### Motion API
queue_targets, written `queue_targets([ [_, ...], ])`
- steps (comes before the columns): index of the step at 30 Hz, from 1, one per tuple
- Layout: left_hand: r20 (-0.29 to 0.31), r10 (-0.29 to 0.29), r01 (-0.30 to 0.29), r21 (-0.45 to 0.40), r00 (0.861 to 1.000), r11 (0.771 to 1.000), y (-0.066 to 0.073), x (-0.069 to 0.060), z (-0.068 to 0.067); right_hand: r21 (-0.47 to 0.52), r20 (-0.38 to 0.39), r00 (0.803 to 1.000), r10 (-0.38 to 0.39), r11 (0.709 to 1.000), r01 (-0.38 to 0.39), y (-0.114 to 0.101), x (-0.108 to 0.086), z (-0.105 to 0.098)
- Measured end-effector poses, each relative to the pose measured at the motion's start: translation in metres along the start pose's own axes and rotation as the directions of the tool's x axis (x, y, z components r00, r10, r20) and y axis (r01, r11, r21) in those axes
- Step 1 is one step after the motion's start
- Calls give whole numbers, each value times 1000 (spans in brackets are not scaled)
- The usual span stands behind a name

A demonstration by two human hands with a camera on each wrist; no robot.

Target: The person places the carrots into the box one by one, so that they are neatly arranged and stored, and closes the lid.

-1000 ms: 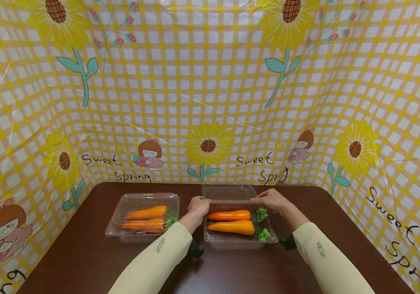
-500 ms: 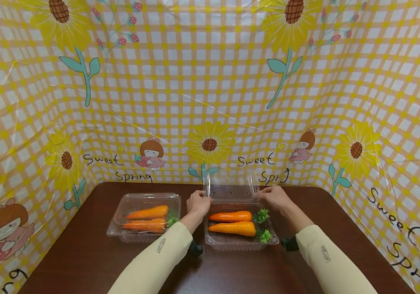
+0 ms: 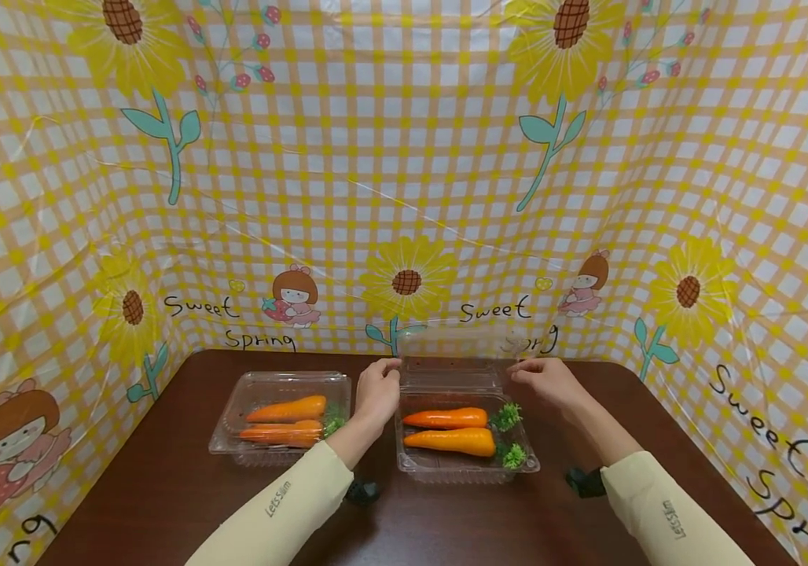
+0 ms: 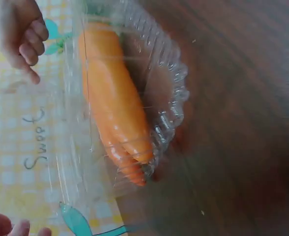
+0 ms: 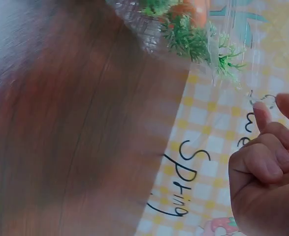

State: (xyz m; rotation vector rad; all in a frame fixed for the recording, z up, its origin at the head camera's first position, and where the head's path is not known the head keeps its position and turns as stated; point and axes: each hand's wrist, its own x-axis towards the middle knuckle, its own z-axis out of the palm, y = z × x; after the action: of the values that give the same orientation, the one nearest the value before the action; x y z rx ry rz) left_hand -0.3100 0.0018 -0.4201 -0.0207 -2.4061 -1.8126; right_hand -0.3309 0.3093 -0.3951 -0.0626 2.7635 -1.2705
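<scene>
In the head view, a clear plastic clamshell box [image 3: 464,475] stands at the centre right, its hinged lid [image 3: 449,379] tilted up at the back. Two carrots [image 3: 450,442] with green leafy tops lie side by side in its base. My left hand [image 3: 378,393] is at the lid's left edge, fingers curled, its fingertips partly hidden. On the right side, my right hand [image 3: 549,385] pinches the lid's edge between thumb and index finger; the right wrist view shows clear plastic at those fingertips [image 5: 260,112]. The left wrist view catches only some left fingers [image 4: 20,228].
A second clear clamshell box [image 3: 234,387], lid down over carrots [image 3: 287,409], stands to the left on the dark brown table [image 3: 460,527]. Behind the table hangs a yellow checked cloth [image 3: 404,189] with sunflowers, which also covers both sides.
The lid has swung up from lying back nearly flat to a raised tilt. Both hands have risen with its edges, and the right has moved slightly right. The carrots stay put.
</scene>
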Motion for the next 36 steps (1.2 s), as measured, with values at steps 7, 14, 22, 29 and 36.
queue_targets([
  [7,116,6,-2,-30,993,1000,-5,-27,-15,-89,50,995,-90,992,94,4,-22,-3],
  [14,175,-16,23,-41,985,999,-12,-49,-20,-21,93,991,-99,995,102,16,-40,4],
  [22,229,-23,3,89,973,996,-21,-65,-17,18,143,984,-108,994,107,31,-54,10],
  [29,276,-130,115,71,952,991,-32,-73,-20,-11,137,990,-34,999,36,34,-70,9],
  [36,512,-241,297,-28,824,955,-37,-73,-25,102,344,937,59,990,-100,38,-91,6],
])
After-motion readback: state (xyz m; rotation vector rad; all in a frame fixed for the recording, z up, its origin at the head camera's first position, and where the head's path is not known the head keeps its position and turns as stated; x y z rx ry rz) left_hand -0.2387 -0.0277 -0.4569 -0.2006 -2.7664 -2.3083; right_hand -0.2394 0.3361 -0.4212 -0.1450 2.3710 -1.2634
